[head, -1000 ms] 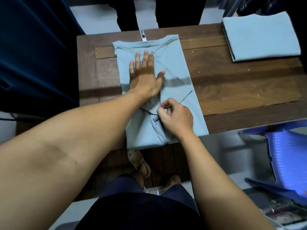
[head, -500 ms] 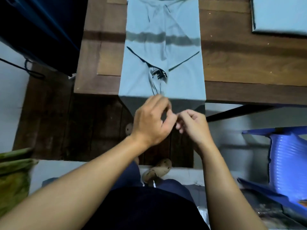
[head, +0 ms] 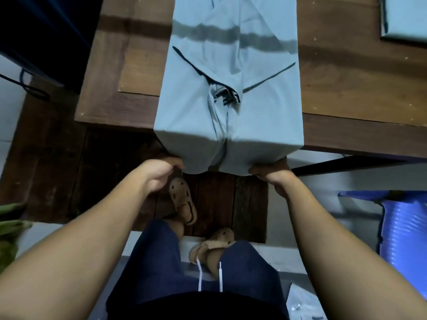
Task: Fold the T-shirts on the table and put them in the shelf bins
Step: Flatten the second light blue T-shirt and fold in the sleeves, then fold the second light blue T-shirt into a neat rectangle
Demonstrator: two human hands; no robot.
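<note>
the pale blue t-shirt [head: 231, 107] lies lengthwise on the bench [head: 346, 88], its sides folded in and its lower end hanging over the bench's near edge. just below that edge the left hand [head: 157, 174] pinches the hem's left corner with curled fingers [head: 171, 163], and the right hand [head: 275, 175] grips the hem's right corner, its fingers tucked under the cloth, mostly hidden. a second folded t-shirt [head: 406, 17] lies at the bench's far right corner
</note>
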